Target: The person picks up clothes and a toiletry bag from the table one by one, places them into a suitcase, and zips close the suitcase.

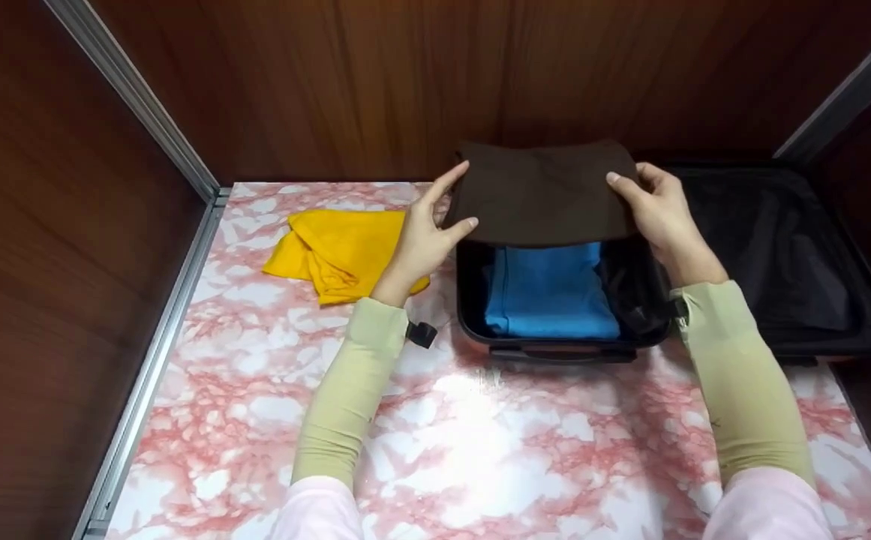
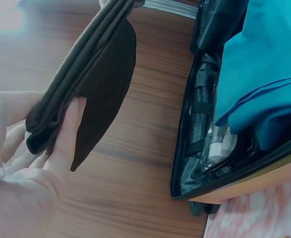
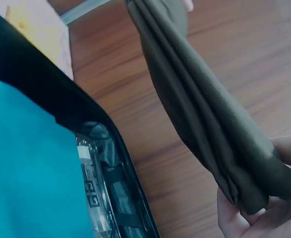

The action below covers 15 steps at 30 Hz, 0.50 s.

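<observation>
A dark brown folded cloth point(image 1: 548, 195) is held up above the open suitcase point(image 1: 473, 319) between both hands. My left hand point(image 1: 424, 240) pinches its left edge, thumb in front; the left wrist view shows the fingers around the folded layers point(image 2: 81, 79). At the opposite edge, my right hand point(image 1: 664, 210) grips the cloth, thumb on its near face. Folded layers of the cloth point(image 3: 205, 114) also show in the right wrist view. Inside the suitcase, below the cloth, lies a folded blue cloth point(image 1: 551, 292). The cloth's exact garment kind cannot be told.
A yellow cloth point(image 1: 345, 251) lies loosely folded left of the suitcase on the marbled pink-and-white tabletop point(image 1: 435, 420). The suitcase's black lid point(image 1: 773, 255) lies open to the right. A clear item with printed marks point(image 3: 91, 188) sits beside the blue cloth. Wooden walls point(image 1: 405, 82) enclose the table.
</observation>
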Motion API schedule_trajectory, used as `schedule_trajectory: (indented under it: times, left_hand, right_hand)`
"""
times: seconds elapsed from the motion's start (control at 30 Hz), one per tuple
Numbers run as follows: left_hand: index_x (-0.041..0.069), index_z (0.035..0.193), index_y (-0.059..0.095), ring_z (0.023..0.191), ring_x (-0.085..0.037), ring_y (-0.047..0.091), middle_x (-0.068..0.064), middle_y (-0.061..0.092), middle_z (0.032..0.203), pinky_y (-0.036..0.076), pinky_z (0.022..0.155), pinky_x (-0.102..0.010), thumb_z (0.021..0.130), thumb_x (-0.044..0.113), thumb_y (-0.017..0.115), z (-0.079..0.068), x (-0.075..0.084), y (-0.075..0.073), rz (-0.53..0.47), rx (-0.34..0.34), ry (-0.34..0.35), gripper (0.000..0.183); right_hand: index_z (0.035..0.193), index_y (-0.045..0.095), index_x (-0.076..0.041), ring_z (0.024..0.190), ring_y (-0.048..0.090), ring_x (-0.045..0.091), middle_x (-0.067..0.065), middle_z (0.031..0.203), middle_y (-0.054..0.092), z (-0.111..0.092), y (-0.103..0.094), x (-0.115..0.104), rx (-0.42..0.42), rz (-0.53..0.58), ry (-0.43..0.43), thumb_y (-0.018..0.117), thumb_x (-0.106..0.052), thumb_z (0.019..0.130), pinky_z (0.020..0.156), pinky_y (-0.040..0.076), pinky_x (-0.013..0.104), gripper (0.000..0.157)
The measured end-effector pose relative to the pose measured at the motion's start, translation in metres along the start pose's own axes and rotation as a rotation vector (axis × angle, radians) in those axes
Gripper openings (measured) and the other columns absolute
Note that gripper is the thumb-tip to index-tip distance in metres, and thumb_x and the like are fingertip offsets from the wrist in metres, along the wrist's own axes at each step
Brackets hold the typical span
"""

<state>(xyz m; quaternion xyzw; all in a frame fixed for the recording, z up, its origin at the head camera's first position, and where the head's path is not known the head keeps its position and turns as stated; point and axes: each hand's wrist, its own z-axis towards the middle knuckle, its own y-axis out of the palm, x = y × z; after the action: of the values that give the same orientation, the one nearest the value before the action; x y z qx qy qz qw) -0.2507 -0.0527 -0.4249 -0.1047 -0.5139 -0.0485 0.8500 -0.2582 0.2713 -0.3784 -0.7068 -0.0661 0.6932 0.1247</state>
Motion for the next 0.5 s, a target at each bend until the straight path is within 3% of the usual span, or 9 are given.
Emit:
schedule_trajectory:
  times: [0.23, 0.5]
  left_hand:
    - [0.007, 0.153, 0.046, 0.142, -0.011, 0.036, -0.004, 0.043, 0.157, 0.035, 0.113, -0.031, 0.092, -0.004, 0.073, -0.013, -0.009, 0.006, 0.036, -0.041, -0.040, 0.068]
    - [0.006, 0.153, 0.047, 0.143, -0.016, 0.038, -0.011, 0.040, 0.158, 0.041, 0.109, -0.031, 0.091, -0.006, 0.072, -0.021, -0.019, 0.016, 0.009, -0.068, -0.052, 0.067]
  right_hand:
    - [0.114, 0.065, -0.007, 0.074, 0.060, 0.013, 0.001, 0.094, 0.063, -0.011, -0.005, 0.014, -0.011, -0.046, -0.031, 0.069, -0.039, 0.098, 0.063, 0.050, 0.024, 0.036]
    - [0.117, 0.065, -0.007, 0.073, 0.060, 0.013, 0.001, 0.093, 0.064, -0.019, -0.009, 0.030, -0.021, -0.051, -0.029, 0.068, -0.039, 0.098, 0.062, 0.050, 0.025, 0.037]
